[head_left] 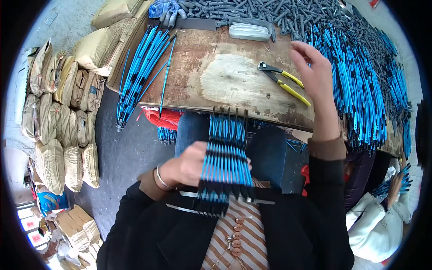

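Observation:
My left hand (191, 164) is wrapped around a bundle of blue rods (227, 166) with black fittings, held upright in front of my chest. Thin pale strips (180, 206) stick out on both sides near the bundle's lower end; how they are attached is unclear. My right hand (312, 69) is raised over the right part of the table, fingers curved and apart, with nothing visible in them. Nearest to it lie end-cutting pliers (285, 83) with yellow handles, jaws pointing left. A clear tray of white strips (249, 30) sits at the back of the table.
The worn wooden table (189, 67) carries loose blue rods (148, 67) at left, a large pile of them (353, 85) at right, and grey plastic parts (256, 11) behind. Patterned gloves (166, 11) lie back left. Sacks (63, 117) stand left. A co-worker's hand (396, 186) holds blue rods at right.

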A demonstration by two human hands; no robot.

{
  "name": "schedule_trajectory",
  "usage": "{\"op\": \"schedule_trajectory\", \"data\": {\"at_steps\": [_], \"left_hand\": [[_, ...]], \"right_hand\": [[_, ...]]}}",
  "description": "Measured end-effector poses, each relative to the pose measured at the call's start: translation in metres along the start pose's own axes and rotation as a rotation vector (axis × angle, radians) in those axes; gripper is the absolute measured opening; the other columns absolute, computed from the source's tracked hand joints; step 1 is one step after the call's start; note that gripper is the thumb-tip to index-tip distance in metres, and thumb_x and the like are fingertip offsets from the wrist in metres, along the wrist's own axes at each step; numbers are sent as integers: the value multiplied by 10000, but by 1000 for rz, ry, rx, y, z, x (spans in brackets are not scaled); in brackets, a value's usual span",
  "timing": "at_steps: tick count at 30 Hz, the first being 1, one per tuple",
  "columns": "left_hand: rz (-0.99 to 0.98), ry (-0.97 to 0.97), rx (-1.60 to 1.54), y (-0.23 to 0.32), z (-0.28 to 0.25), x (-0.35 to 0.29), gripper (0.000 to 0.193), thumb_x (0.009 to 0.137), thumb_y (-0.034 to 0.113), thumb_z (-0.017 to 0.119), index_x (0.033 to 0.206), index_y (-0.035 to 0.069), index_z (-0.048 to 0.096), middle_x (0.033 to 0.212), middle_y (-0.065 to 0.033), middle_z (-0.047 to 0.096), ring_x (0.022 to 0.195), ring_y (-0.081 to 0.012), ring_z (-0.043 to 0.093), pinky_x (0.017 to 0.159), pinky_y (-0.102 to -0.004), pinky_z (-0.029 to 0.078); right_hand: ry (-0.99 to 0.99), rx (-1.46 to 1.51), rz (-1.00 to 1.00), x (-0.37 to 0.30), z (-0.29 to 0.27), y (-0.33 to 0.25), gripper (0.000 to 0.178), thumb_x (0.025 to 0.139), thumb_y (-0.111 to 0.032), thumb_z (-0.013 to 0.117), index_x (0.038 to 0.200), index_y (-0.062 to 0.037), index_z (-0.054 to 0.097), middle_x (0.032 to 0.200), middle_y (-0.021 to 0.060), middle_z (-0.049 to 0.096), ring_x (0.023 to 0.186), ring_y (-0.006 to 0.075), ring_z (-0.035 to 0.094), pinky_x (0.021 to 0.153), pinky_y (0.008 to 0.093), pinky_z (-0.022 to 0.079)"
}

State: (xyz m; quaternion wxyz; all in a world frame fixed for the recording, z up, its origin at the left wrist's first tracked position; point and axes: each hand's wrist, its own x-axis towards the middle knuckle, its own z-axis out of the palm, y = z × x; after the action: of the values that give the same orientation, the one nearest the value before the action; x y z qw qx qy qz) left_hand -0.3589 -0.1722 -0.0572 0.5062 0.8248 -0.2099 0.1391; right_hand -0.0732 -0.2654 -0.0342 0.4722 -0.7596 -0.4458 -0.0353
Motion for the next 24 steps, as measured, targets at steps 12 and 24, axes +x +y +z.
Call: {"op": "schedule_trajectory", "data": {"at_steps": [12, 24], "left_hand": [[57, 156, -65, -14, -7, -12, 239, 805, 163, 587, 997, 36, 653, 1017, -127, 646, 922, -287, 634, 794, -353, 516], [43, 164, 21, -11, -11, 5, 220, 735, 47, 653, 956, 47, 659, 963, -91, 669, 885, -208, 652, 793, -315, 524]], "right_hand": [[-605, -716, -147, 146, 109, 44, 185, 749, -191, 623, 899, -97, 679, 882, 132, 653, 805, 284, 628, 716, 363, 504], [-295, -877, -414, 117, 93, 41, 134, 805, -150, 548, 819, -64, 650, 807, 113, 631, 764, 308, 617, 695, 408, 504]]}}
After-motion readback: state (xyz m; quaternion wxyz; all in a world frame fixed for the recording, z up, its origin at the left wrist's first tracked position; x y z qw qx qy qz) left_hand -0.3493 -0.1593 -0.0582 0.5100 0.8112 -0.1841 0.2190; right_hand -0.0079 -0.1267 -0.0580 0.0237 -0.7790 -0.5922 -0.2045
